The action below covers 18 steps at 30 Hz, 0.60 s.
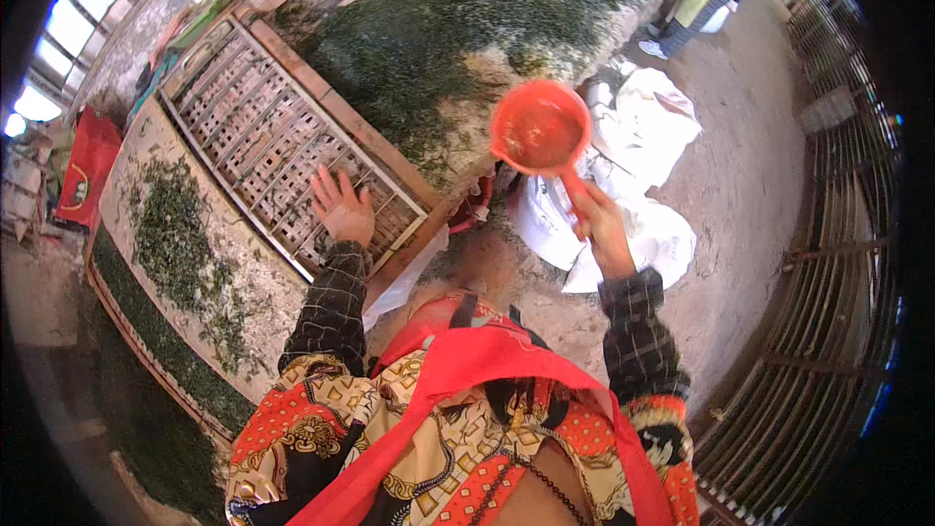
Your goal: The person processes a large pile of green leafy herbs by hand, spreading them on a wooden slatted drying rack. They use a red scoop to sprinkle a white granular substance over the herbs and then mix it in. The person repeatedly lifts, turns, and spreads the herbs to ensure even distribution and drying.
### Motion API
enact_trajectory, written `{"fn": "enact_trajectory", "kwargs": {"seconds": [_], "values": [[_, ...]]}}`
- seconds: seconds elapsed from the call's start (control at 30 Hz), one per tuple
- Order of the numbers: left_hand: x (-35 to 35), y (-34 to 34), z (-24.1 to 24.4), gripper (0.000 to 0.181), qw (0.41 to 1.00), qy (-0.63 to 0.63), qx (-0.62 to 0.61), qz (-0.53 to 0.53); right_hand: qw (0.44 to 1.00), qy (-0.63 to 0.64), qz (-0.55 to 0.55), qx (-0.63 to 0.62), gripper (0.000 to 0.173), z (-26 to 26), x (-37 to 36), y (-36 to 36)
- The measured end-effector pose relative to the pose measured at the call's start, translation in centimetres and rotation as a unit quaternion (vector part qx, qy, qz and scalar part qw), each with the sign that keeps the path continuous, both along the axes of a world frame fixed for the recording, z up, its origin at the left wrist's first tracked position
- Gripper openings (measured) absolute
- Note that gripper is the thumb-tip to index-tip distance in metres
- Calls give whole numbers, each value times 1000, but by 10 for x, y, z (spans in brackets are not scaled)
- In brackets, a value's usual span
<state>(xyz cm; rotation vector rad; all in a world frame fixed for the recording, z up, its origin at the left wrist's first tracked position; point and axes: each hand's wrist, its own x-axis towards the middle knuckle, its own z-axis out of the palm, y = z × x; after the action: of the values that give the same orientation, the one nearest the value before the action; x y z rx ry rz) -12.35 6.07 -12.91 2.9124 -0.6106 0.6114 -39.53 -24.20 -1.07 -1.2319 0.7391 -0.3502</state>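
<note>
My right hand (600,223) grips the handle of a red plastic dipper (542,126), whose round bowl is raised to the right of the work surface. Some liquid seems to lie in the bowl. My left hand (343,208), its fingers spread, is over the near right part of a slatted frame (256,139) with a perforated sheet beneath; whether the palm touches it I cannot tell. Dark green chopped leaf-like material (431,36) covers much of the surface beyond the frame. A smaller heap of it (172,234) lies to the frame's left.
White sacks (643,131) lie on the concrete floor at the right. A red container (475,204) is partly hidden below the table's edge. Metal racks (818,270) line the far right. A person (690,7) stands at the top right. A red bag (89,168) is at the far left.
</note>
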Motion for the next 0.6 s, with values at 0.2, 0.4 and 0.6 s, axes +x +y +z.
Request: {"fn": "enact_trajectory", "kwargs": {"seconds": [0.2, 0.4, 0.6], "values": [[2, -5, 11, 55, 999, 39, -28, -3, 978, 18, 179, -106, 32, 60, 226, 1], [4, -4, 13, 54, 998, 55, -31, 0, 947, 57, 207, -238, 25, 69, 312, 16], [3, -7, 21, 54, 995, 82, -54, 7, 968, 54, 231, -80, 46, 58, 289, -22]]}}
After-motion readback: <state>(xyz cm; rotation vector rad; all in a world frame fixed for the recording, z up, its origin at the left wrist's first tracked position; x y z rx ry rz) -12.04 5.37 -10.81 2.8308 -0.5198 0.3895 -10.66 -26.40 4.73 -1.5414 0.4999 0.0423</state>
